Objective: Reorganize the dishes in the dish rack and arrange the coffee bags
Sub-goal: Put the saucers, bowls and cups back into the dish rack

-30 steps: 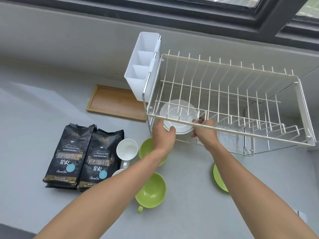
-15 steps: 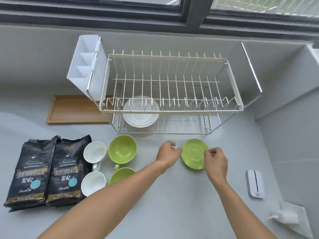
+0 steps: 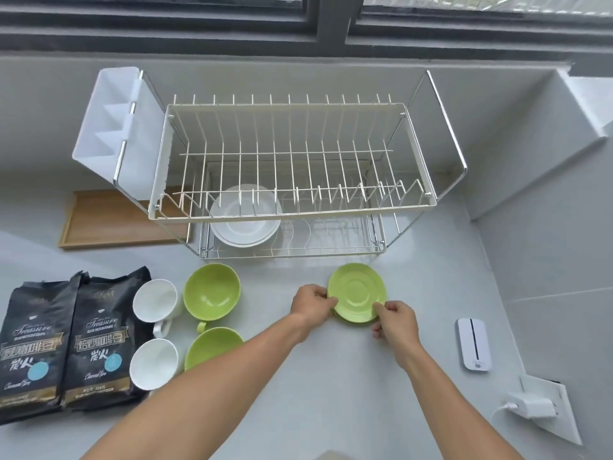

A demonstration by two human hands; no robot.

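A green saucer (image 3: 356, 291) lies on the counter in front of the wire dish rack (image 3: 292, 212). My left hand (image 3: 313, 305) grips its left edge and my right hand (image 3: 394, 322) pinches its lower right edge. The rim of a second green saucer shows under it. White saucers (image 3: 245, 224) are stacked on the rack's lower tier. Two green cups (image 3: 211, 292) and two white cups (image 3: 156, 302) stand left of my arms. Two black coffee bags (image 3: 96, 340) lie flat side by side at the far left.
A white cutlery holder (image 3: 109, 134) hangs on the rack's left end. A wooden tray (image 3: 116, 224) lies behind the bags. A small white device (image 3: 473, 348) and a wall socket with a plug (image 3: 544, 410) are at the right. The wall rises behind and to the right.
My hands left the white saucers in the rack, came down to the counter and closed on the green saucer's edges. The view swung right and down.
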